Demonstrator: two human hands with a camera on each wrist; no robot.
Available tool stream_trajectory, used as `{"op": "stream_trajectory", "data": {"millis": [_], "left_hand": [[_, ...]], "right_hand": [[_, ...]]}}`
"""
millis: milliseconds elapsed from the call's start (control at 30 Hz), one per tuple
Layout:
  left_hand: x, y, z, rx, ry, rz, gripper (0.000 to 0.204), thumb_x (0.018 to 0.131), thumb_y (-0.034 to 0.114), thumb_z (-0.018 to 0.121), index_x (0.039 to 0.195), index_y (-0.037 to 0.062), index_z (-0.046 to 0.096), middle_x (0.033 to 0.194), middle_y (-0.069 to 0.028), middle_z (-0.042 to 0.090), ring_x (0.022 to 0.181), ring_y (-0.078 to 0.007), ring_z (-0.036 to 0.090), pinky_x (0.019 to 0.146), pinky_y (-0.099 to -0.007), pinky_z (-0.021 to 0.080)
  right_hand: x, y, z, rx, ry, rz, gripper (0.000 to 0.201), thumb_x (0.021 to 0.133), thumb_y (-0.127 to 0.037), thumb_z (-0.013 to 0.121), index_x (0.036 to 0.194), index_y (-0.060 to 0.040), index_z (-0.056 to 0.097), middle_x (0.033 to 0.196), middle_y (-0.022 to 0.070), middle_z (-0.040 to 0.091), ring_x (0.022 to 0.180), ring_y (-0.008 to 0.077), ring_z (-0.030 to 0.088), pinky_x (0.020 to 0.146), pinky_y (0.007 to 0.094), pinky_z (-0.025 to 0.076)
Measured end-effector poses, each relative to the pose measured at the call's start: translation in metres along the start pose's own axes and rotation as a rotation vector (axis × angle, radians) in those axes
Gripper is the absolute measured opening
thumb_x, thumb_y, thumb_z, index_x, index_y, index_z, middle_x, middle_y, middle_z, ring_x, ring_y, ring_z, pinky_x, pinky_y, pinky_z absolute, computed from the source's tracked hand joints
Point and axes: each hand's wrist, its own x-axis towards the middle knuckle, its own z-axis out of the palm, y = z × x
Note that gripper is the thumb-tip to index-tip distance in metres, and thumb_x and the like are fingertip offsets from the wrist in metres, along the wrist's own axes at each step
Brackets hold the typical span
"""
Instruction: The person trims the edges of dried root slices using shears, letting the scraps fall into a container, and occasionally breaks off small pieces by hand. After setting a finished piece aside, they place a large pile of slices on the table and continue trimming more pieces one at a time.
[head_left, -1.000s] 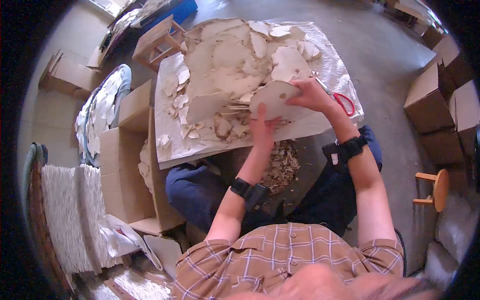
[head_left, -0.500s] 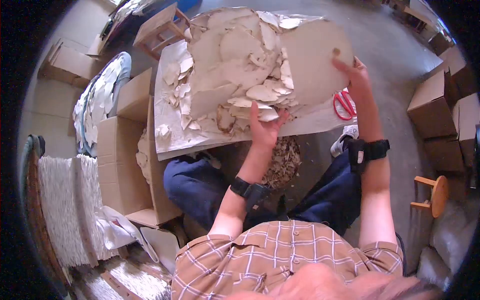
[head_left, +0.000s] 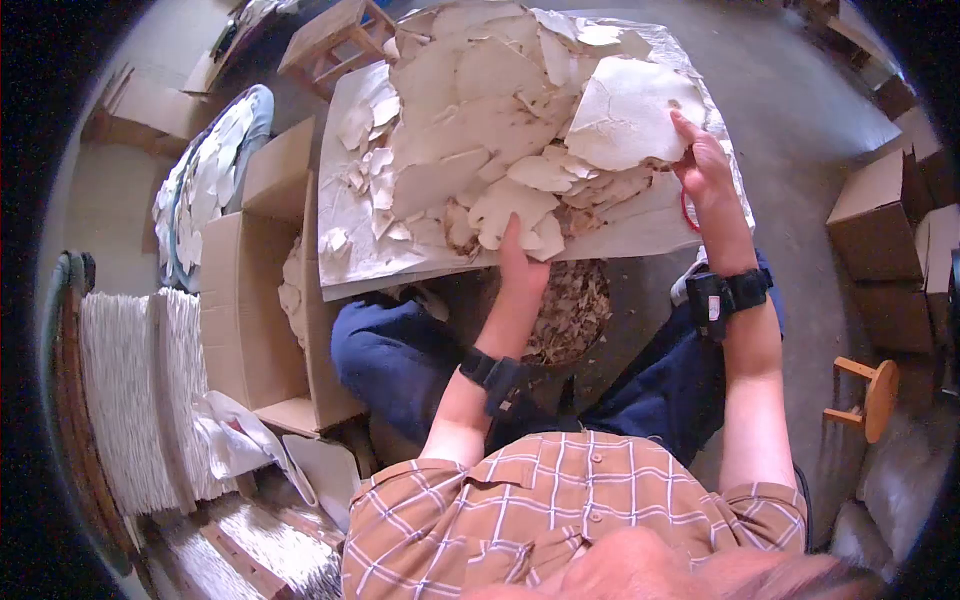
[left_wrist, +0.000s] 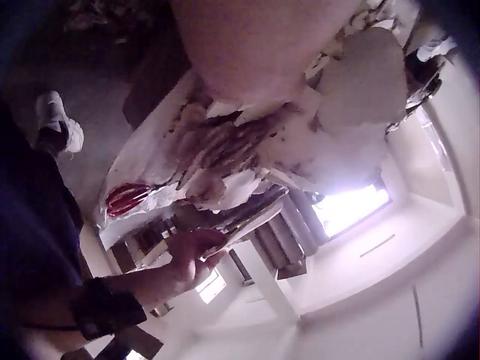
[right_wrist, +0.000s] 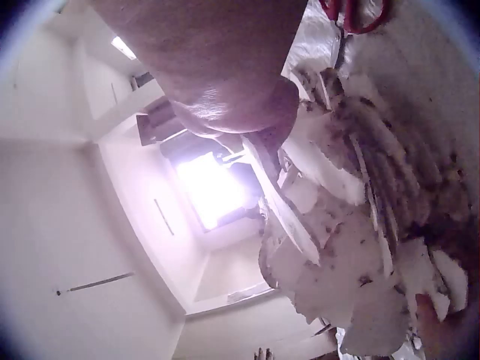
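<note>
My right hand (head_left: pixel 706 170) pinches the right edge of a large pale, thin, flat piece (head_left: pixel 630 115) with a ragged outline and a small brown spot. In the right wrist view this flat piece (right_wrist: pixel 281 202) appears nearly edge-on. My left hand (head_left: pixel 524 268) grips smaller pale flat pieces (head_left: pixel 510 212) at the near edge of the table, thumb on top and fingers hidden beneath. Between the hands lies a layered stack of similar pieces (head_left: pixel 610 188). A broad heap of large flat pieces (head_left: pixel 480 100) spreads beyond the left hand.
White sheeting (head_left: pixel 350 240) covers the low table, with small fragments along its left side. Red-handled scissors (right_wrist: pixel 352 15) lie by the right hand. Below the table sits a round container of scraps (head_left: pixel 570 315). An open cardboard box (head_left: pixel 255 330) stands left; a small wooden stool (head_left: pixel 880 400) is right.
Both hands were together on one flat piece; the right hand then carried it right and now holds it tilted over the pile. The left hand's thumb has come over the smaller pieces.
</note>
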Motion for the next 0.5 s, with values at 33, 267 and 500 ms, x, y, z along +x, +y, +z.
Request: {"op": "stream_trajectory", "data": {"millis": [33,267,500], "left_hand": [[0.003,0.000,-0.001,-0.018,0.016,-0.012,0.041,0.079,0.024,0.055,0.115,0.0097,0.042,0.110,-0.0067,0.051,0.100,-0.0240,0.050,0.083,-0.0424,0.043],[0.009,0.007,-0.015,-0.020,-0.020,-0.042,0.039,0.081,0.020,0.053,0.117,0.0101,0.041,0.112,-0.0089,0.051,0.104,-0.0285,0.049,0.083,-0.0466,0.043],[-0.016,0.020,-0.004,0.028,0.055,-0.058,0.040,0.080,0.018,0.055,0.116,0.0102,0.041,0.111,-0.0082,0.052,0.102,-0.0273,0.051,0.082,-0.0442,0.045]], "right_hand": [[0.000,0.001,0.001,0.006,-0.045,0.000,0.035,0.080,-0.012,0.057,0.113,-0.0036,0.047,0.109,0.0072,0.053,0.098,0.0188,0.052,0.086,0.0333,0.042],[0.009,0.017,0.007,-0.358,-0.144,-0.097,0.032,0.078,-0.006,0.053,0.109,-0.0002,0.044,0.097,0.0073,0.052,0.087,0.0159,0.053,0.075,0.0286,0.045],[0.022,0.023,-0.009,-0.627,0.115,-0.402,0.057,0.072,-0.007,0.057,0.123,0.0032,0.033,0.112,0.0153,0.047,0.096,0.0198,0.051,0.080,0.0282,0.042]]}}
